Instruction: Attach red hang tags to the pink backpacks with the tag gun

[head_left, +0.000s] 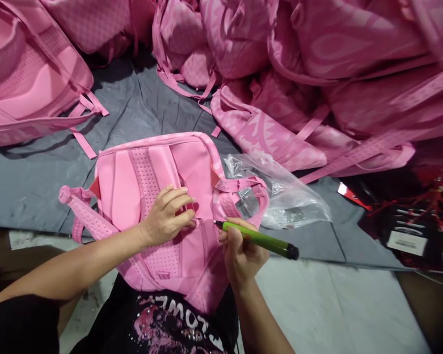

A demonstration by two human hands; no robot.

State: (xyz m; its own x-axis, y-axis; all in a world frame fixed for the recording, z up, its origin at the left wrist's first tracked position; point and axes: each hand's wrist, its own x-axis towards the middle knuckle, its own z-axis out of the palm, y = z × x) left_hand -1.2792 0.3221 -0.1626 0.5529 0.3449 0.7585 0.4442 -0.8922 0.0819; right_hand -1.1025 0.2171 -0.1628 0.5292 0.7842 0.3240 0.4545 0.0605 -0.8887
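A pink backpack [195,162] lies back side up across my lap and the table's near edge, its straps out to both sides. My left hand [170,216] rests on it with curled fingers, pinching the fabric near a seam at the middle. In my right hand [245,250] is a green marker [262,240] with a black end, gripped like a pen. Its dark tip points left, close to the backpack's panel beside my left fingertips; whether it touches cannot be seen.
A crumpled clear plastic bag [291,199] lies right of the backpack on the grey cloth [133,103]. More pink backpacks [354,44] are heaped along the back, with another pink backpack [33,83] at far left. Black tags [406,236] with red strings lie at right.
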